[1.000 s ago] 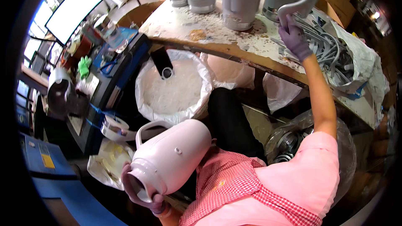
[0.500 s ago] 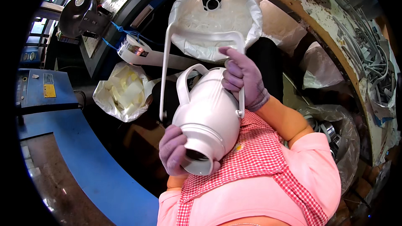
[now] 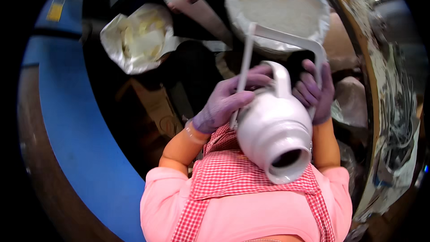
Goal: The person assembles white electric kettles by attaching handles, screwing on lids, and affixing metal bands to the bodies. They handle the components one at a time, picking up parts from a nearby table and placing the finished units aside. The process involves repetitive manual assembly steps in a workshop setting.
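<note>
Head view: one glossy, pale, round-bodied plastic jug (image 3: 273, 118) and one pale, angular, U-shaped plastic handle (image 3: 286, 38) are counted between two purple-gloved hands, the jug tilted, its dark open mouth toward the wearer. The left hand (image 3: 226, 103), forearm angled inward, lies against the jug's left side, clamping undeterminable; the right hand (image 3: 316, 89), forearm nearly upright, is curled around the U-shaped handle's right leg. One round white-lined bin (image 3: 235, 4) stands beyond the grip.
</note>
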Tool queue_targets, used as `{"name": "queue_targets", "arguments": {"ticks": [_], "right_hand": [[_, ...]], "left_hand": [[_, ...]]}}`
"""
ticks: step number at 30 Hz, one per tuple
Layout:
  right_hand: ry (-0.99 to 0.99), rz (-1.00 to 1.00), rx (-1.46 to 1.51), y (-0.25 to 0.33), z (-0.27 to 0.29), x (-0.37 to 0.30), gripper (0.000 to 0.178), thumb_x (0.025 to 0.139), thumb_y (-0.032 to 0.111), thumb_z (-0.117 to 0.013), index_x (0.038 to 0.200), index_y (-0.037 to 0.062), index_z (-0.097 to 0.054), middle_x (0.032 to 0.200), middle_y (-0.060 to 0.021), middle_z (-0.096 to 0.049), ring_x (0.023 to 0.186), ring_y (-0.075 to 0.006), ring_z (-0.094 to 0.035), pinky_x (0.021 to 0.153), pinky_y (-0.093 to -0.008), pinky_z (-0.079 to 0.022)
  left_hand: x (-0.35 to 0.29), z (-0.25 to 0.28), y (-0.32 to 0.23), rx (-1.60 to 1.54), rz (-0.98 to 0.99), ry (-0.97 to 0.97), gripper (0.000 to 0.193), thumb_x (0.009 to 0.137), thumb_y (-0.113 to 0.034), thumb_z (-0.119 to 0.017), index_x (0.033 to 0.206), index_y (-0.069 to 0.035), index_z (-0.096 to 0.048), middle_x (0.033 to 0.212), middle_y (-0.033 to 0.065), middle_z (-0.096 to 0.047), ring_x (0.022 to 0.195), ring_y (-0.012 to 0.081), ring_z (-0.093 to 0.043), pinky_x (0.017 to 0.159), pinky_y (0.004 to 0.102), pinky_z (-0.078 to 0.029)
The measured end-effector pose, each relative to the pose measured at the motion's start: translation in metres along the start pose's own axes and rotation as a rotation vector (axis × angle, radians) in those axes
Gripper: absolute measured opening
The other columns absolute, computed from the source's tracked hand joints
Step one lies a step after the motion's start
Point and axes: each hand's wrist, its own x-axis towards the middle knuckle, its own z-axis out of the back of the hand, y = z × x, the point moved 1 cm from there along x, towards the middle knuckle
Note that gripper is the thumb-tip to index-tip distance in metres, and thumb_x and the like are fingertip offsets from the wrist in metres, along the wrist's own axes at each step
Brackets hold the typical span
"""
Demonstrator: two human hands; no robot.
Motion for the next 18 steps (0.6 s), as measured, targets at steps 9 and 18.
{"name": "queue_targets", "arguments": {"ticks": [9,18], "right_hand": [[0.069,0.134,-0.128,-0.006,0.004,-0.009,0.058,0.109,0.048,-0.038,0.137,-0.0016,-0.051,0.055,0.0067,-0.033,0.04,-0.0029,-0.029,0.041,-0.0199,-0.028],[-0.302,0.276,-0.293,0.005,-0.034,0.009,0.064,0.107,0.057,-0.035,0.145,0.0071,-0.047,0.056,0.0065,-0.031,0.043,-0.0074,-0.029,0.043,-0.0216,-0.028]], "left_hand": [[-0.003,0.014,0.036,0.422,-0.361,0.055,0.056,0.095,-0.037,-0.057,0.133,0.004,-0.059,0.144,0.0212,-0.054,0.14,0.0325,-0.045,0.119,0.0469,-0.03],[0.011,0.007,-0.028,0.599,-0.486,-0.244,0.119,0.083,-0.093,-0.031,0.157,0.0,-0.028,0.154,0.0145,-0.042,0.125,0.0216,-0.05,0.107,0.0375,-0.038]]}}
